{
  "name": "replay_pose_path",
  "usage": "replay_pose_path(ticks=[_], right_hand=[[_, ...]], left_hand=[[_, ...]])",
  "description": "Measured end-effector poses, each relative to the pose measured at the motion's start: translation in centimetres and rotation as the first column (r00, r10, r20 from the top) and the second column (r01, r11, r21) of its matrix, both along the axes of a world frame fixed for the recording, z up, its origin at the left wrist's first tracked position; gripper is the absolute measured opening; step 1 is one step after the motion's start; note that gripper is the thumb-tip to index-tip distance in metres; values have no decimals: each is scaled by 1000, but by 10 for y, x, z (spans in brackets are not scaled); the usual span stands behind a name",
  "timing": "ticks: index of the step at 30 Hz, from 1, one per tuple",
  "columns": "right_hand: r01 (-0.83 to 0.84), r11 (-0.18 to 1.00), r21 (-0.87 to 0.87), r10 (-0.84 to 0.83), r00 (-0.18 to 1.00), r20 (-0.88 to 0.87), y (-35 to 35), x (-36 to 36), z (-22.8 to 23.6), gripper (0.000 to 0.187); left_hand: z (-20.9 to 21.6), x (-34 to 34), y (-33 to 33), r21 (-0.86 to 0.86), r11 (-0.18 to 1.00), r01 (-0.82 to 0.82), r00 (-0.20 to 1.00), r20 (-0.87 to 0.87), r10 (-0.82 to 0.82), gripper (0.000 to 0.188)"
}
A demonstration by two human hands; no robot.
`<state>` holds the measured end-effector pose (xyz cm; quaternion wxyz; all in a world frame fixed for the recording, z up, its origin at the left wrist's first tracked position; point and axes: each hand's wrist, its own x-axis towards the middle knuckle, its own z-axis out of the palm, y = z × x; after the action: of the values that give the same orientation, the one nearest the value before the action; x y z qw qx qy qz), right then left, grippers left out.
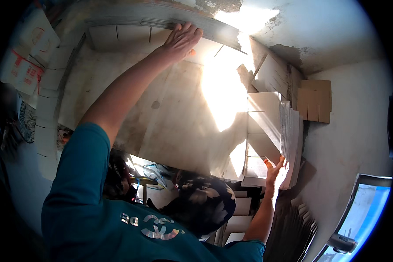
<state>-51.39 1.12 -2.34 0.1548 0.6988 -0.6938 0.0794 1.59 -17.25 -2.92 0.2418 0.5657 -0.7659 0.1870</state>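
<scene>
Spreading the right hand (276, 171) over the outer edge, near end, of a thick stack of white, slotted cardboard sheets (261, 124), running lengthwise away from that nearer hand along the right edge of the broad, flat, tan surface (161, 118); showing too little to tell loose contact from grasp. Laying the left hand (181, 42) on layered, grey-edged cardboard (133, 22) along the far edge, likewise hiding any grasp.
</scene>
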Motion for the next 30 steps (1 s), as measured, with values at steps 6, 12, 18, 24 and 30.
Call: replay_pose_path(ticks=[6,12,18,24,30], right_hand=[[-5,1000,11,-3,779,627,-3,-15,25,35],[158,909,-387,226,594,772,-6,58,53,25],[-241,893,-380,450,497,742,-49,179,81,51],[-407,832,-378,555,585,592,-82,240,73,62],[-415,882,-224,456,628,630,-85,260,74,61]], left_hand=[[-13,5,-34,-59,996,69,997,28,-68,38],[0,9,-26,-62,989,138,988,-67,-142,29],[-9,2,5,-59,872,486,821,-312,-479,29],[8,-19,35,-126,835,535,783,-297,-547,24],[18,-30,58,-8,858,514,829,-253,-499,21]])
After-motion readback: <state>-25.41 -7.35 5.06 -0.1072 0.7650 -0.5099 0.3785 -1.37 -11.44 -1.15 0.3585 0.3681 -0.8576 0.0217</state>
